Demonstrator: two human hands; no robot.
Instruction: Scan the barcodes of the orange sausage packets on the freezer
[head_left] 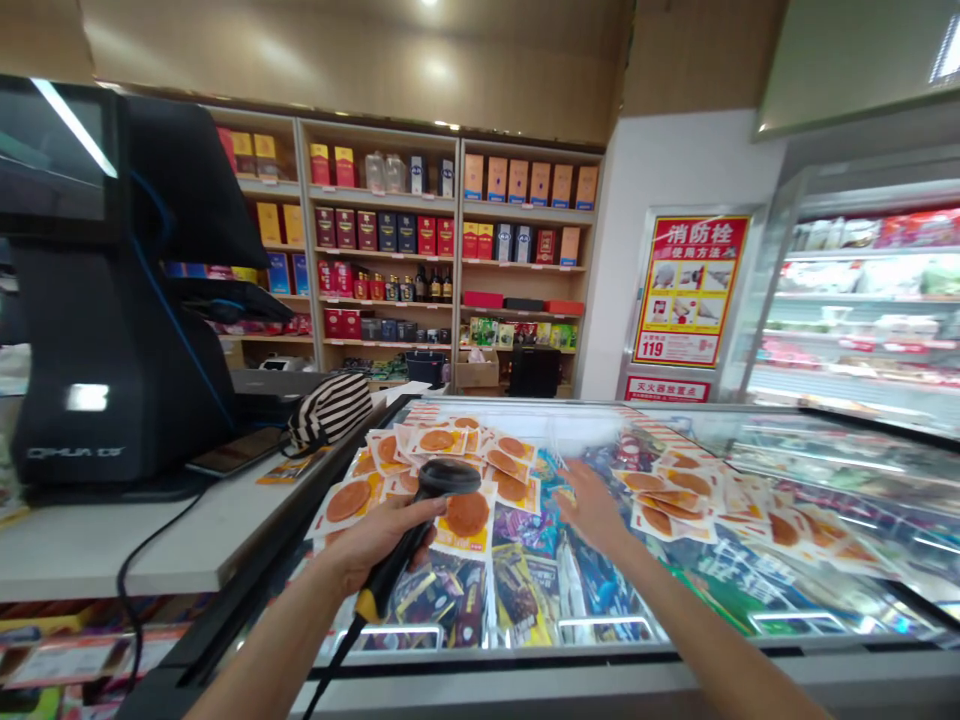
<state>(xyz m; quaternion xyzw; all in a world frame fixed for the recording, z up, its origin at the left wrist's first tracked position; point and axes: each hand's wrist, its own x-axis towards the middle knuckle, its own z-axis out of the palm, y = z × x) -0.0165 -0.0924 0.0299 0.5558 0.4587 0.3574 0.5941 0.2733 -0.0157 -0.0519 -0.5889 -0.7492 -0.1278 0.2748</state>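
Observation:
My left hand (390, 540) is wrapped round the handle of a black barcode scanner (450, 475) with yellow at its cable end. Close below the scanner head is a flat packet (466, 518) with a round orange-brown patty; whether my left fingers touch it I cannot tell. Many similar packets (349, 500) lie spread on the glass top of a chest freezer. My right hand (589, 505) reaches over the glass, its fingers apart and nothing visible in them. To its right lies a second heap of the same packets (671, 490).
On the counter (172, 540) at left stand a black checkout terminal (112, 300) and a striped pouch (330, 410), with a phone (236, 450) beside them. Wrapped frozen goods (525, 590) show through the glass. Behind are shelves of boxes (382, 230) and, right, a lit fridge (862, 300).

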